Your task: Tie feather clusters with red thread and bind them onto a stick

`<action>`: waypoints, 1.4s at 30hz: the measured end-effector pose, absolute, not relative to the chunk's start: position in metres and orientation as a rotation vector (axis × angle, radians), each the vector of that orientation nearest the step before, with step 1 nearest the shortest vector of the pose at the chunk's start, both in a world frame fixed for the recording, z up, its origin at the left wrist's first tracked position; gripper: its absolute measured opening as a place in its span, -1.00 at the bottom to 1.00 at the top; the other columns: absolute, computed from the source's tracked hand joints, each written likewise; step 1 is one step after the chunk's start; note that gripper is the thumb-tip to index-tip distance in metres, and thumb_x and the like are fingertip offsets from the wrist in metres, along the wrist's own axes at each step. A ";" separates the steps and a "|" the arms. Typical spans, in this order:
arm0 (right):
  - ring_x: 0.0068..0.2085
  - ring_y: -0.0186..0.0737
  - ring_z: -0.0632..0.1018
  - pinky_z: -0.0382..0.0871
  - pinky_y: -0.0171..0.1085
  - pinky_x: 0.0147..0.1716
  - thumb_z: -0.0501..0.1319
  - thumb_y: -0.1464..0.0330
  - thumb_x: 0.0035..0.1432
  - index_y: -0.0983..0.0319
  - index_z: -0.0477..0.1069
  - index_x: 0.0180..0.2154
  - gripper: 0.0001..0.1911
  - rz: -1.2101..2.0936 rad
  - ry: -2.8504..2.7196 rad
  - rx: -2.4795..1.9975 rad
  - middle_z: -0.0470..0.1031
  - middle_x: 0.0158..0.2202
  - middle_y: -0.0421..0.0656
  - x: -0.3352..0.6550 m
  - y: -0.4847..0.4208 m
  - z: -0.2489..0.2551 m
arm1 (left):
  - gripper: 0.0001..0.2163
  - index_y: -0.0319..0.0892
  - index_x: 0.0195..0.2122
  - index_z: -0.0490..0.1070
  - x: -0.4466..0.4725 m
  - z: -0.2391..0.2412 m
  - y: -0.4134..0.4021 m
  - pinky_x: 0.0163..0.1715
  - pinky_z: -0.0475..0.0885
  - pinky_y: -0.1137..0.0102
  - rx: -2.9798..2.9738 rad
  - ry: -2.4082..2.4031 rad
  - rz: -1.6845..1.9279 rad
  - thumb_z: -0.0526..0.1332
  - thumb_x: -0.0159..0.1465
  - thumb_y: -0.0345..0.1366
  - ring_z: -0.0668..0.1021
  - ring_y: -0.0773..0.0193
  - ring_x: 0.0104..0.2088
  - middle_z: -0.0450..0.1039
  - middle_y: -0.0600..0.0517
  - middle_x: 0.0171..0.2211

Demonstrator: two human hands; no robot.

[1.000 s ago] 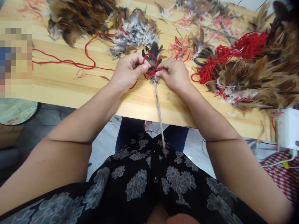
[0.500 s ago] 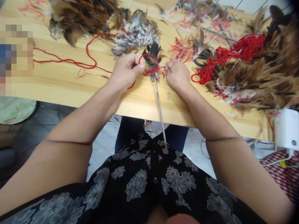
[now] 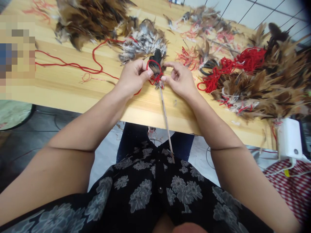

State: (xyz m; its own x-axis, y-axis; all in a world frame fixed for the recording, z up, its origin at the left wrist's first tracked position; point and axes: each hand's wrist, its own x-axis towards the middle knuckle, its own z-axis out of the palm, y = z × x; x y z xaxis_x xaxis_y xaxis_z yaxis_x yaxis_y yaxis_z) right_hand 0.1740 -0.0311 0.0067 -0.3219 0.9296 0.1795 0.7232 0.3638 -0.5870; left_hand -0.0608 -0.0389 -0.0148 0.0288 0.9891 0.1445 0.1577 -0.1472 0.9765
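Observation:
A thin stick (image 3: 166,120) lies across the table's front edge, its near end against my shirt. Dark feathers (image 3: 157,57) are bound to its far end with red string (image 3: 154,61), which forms a loop above the binding. My left hand (image 3: 132,78) pinches this string between thumb and forefinger, just left of the feathers. On the other side, my right hand (image 3: 181,79) has its thumb and forefinger spread apart, the thumb tip close to the knot. Whether that thumb touches the string I cannot tell.
Feather bundles lie at the back left (image 3: 91,19), behind my hands (image 3: 144,40) and on the right (image 3: 262,87). A red string skein (image 3: 227,66) rests by black-handled scissors (image 3: 209,67). A white box (image 3: 290,139) with a cable stands at the right corner.
My right hand has let go of the string end it pinched, opened its fingers and come closer to the knot. My left hand still pinches the string. The view has shifted slightly.

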 end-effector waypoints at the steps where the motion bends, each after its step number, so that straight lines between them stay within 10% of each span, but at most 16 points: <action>1: -0.05 -0.06 0.67 0.55 -0.07 0.17 0.45 -0.02 0.47 0.17 0.61 0.36 -0.38 0.558 -2.139 -1.413 0.70 -0.08 -0.12 0.172 -0.033 0.009 | -0.62 -0.06 -0.34 0.44 -0.059 -0.011 -0.042 -0.13 0.54 0.23 1.447 1.249 1.214 0.63 0.45 -0.22 0.60 0.18 -0.28 0.56 0.10 -0.37; 7: 0.10 -0.04 0.66 0.52 -0.11 0.21 0.34 0.18 0.56 0.10 0.72 0.05 -0.77 0.599 -2.186 -1.388 0.72 -0.01 -0.09 0.156 -0.040 0.018 | -0.66 -0.07 -0.34 0.47 -0.052 0.010 -0.055 -0.08 0.46 0.22 1.431 1.296 1.115 0.59 0.44 -0.18 0.55 0.14 -0.20 0.57 0.08 -0.34; 17: 0.15 0.13 0.65 0.56 0.03 0.16 0.24 0.19 0.54 0.11 0.55 -0.14 -0.81 0.439 -2.086 -1.636 0.65 0.07 -0.01 0.151 -0.031 0.008 | -0.62 -0.06 -0.35 0.48 -0.057 0.003 -0.053 -0.12 0.43 0.23 1.446 1.386 1.135 0.66 0.37 -0.13 0.59 0.08 -0.13 0.50 0.08 -0.39; 26: 0.07 -0.01 0.64 0.52 -0.04 0.17 0.03 -0.14 0.66 0.15 0.52 -0.18 -0.40 0.559 -1.887 -1.551 0.63 -0.11 -0.02 0.166 -0.026 -0.002 | -0.64 -0.11 -0.34 0.42 -0.047 0.013 -0.053 -0.22 0.55 0.34 1.187 1.141 1.290 0.55 0.52 -0.37 0.65 0.23 -0.32 0.56 0.09 -0.37; 32: -0.27 -0.23 0.51 0.44 -0.24 -0.23 0.44 -0.43 0.20 0.17 0.54 -0.22 -0.23 1.265 -1.768 -1.256 0.49 -0.38 -0.21 0.151 -0.059 0.023 | -0.58 -0.09 -0.35 0.35 -0.039 0.034 -0.063 -0.16 0.61 0.31 1.089 0.980 1.354 0.60 0.45 -0.39 0.72 0.20 -0.20 0.58 0.07 -0.26; 38: -0.46 -0.38 0.25 0.04 -0.29 -0.52 0.60 -0.32 0.08 0.16 0.51 -0.30 -0.29 1.639 -1.519 -1.122 0.36 -0.48 -0.29 0.144 -0.071 0.041 | -0.46 0.00 -0.19 0.53 -0.050 0.023 -0.061 -0.32 0.54 0.28 1.268 0.935 1.389 0.74 0.20 0.21 0.66 0.14 -0.18 0.67 0.00 -0.07; 42: -0.44 -0.36 0.24 0.06 -0.28 -0.47 0.57 -0.34 0.10 0.14 0.44 -0.35 -0.27 1.593 -1.502 -1.110 0.31 -0.50 -0.31 0.145 -0.072 0.044 | -0.32 -0.03 -0.14 0.60 -0.056 0.018 -0.060 -0.51 0.35 0.33 1.338 0.942 1.115 0.79 -0.02 0.28 0.60 0.16 -0.38 0.66 -0.02 -0.29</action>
